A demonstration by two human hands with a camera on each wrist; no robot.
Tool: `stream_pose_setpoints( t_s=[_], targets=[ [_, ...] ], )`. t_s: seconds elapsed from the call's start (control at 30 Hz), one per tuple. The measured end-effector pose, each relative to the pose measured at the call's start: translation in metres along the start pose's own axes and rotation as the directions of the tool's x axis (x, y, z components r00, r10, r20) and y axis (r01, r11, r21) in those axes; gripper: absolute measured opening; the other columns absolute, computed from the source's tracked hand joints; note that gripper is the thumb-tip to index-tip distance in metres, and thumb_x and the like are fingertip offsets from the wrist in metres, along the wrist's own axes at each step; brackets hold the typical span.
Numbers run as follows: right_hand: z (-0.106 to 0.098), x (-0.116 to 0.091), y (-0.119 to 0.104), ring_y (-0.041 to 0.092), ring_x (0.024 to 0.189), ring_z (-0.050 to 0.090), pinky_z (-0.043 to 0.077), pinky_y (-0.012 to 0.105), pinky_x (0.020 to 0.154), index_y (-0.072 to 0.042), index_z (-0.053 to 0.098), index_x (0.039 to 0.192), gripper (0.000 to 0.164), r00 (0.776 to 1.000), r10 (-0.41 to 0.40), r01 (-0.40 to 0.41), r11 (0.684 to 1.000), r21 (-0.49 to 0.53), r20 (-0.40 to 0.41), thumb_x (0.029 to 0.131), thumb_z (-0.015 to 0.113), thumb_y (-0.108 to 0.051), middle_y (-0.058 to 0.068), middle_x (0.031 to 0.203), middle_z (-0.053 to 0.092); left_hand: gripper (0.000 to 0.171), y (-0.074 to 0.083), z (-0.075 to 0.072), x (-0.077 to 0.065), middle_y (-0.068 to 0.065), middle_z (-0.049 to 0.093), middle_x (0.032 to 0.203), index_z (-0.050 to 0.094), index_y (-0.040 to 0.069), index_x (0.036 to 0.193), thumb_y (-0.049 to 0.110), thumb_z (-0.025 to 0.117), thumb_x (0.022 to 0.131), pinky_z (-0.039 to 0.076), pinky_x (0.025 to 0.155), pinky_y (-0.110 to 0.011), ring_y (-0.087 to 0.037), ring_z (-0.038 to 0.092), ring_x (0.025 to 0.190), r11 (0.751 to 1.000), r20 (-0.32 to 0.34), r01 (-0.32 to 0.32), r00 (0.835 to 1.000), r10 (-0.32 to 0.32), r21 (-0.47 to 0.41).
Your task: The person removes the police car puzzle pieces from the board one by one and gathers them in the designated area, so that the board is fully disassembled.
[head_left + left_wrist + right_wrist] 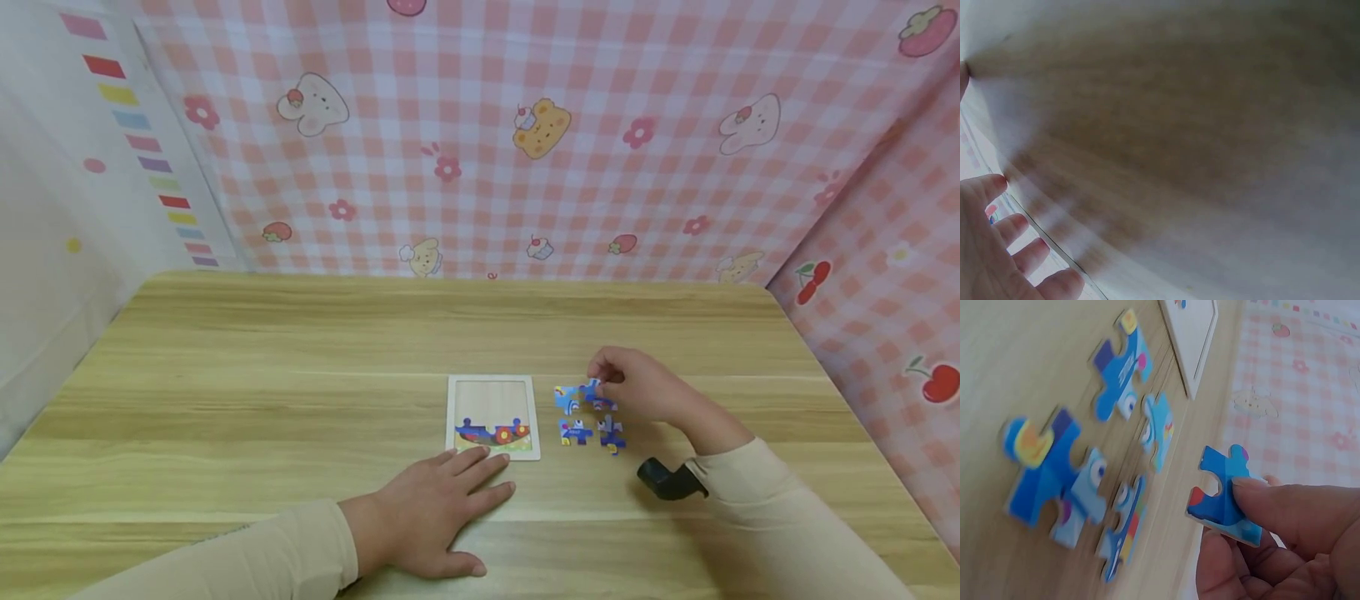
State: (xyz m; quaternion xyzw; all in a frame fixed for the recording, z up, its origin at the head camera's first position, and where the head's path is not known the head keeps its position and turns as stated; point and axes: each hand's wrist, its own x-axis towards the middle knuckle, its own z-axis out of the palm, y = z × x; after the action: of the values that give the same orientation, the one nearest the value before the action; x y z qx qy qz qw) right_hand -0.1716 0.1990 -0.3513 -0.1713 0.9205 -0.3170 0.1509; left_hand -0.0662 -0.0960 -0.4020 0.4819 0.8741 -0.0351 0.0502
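Between thumb and fingers, my right hand (637,387) pinches a blue jigsaw puzzle piece (1225,494) with a red corner, lifted off the table in the right wrist view. Beside it lie several loose puzzle pieces (1122,375), blue with bits of yellow, purple and white. To their left in the head view is a white-rimmed puzzle frame (451,408); joined pieces (495,433) showing red wheel shapes fill its lower part. My left hand (431,512) lies with fingers spread, its fingertips at the frame's near edge. In the left wrist view its fingers (1032,253) look straight.
The wood-grain table (262,375) runs back to a pink checked cloth (480,192) with cartoon animals. A similar cloth (892,275) hangs at the right. A black curved device (667,481) sticks out from the right sleeve, low over the table.
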Motion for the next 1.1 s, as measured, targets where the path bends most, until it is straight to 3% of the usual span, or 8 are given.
stream_pose_setpoints(
  t_s=[0.23, 0.6, 0.87, 1.1],
  targets=[
    [-0.009, -0.01, 0.011, 0.02, 0.08, 0.052, 0.045, 0.031, 0.065, 0.0, 0.058, 0.096, 0.006, 1.0, 0.021, -0.021, 1.0, 0.021, -0.005, 0.091, 0.059, 0.003, 0.009, 0.089, 0.06, 0.077, -0.001, -0.001, 0.0, -0.007, 0.034, 0.154, 0.039, 0.02, 0.148, 0.069, 0.043, 0.089, 0.04, 0.105, -0.042, -0.027, 0.034, 0.139, 1.0, -0.018, -0.014, 1.0, 0.014, -0.008],
    [-0.018, -0.02, 0.038, 0.018, 0.079, 0.052, 0.045, 0.026, 0.065, 0.0, 0.059, 0.092, 0.006, 1.0, -0.003, 0.003, 0.999, 0.039, 0.013, 0.087, 0.063, 0.002, 0.005, 0.086, 0.059, 0.077, -0.001, 0.001, -0.001, -0.007, 0.034, 0.154, 0.039, 0.02, 0.148, 0.069, 0.043, 0.089, 0.04, 0.105, -0.042, -0.027, 0.034, 0.139, 1.0, -0.024, -0.014, 1.0, 0.014, -0.007],
    [-0.02, -0.027, 0.051, 0.017, 0.079, 0.051, 0.044, 0.026, 0.068, -0.002, 0.06, 0.091, 0.006, 0.998, -0.003, 0.001, 0.999, 0.032, 0.065, 0.087, 0.065, 0.001, 0.003, 0.084, 0.058, 0.077, 0.0, -0.001, 0.0, -0.006, 0.032, 0.155, 0.037, 0.021, 0.149, 0.069, 0.042, 0.089, 0.038, 0.106, -0.042, -0.026, 0.032, 0.141, 1.0, 0.011, -0.002, 1.0, 0.002, -0.011],
    [-0.019, -0.031, 0.059, 0.014, 0.075, 0.05, 0.043, 0.024, 0.065, -0.004, 0.058, 0.089, 0.007, 0.99, -0.009, -0.005, 0.995, 0.099, 0.138, 0.088, 0.064, 0.0, 0.002, 0.083, 0.057, 0.077, -0.001, 0.0, -0.001, -0.007, 0.036, 0.153, 0.04, 0.019, 0.148, 0.068, 0.043, 0.089, 0.04, 0.104, -0.042, -0.027, 0.035, 0.138, 1.0, -0.035, -0.026, 0.999, 0.026, -0.006]
  ],
)
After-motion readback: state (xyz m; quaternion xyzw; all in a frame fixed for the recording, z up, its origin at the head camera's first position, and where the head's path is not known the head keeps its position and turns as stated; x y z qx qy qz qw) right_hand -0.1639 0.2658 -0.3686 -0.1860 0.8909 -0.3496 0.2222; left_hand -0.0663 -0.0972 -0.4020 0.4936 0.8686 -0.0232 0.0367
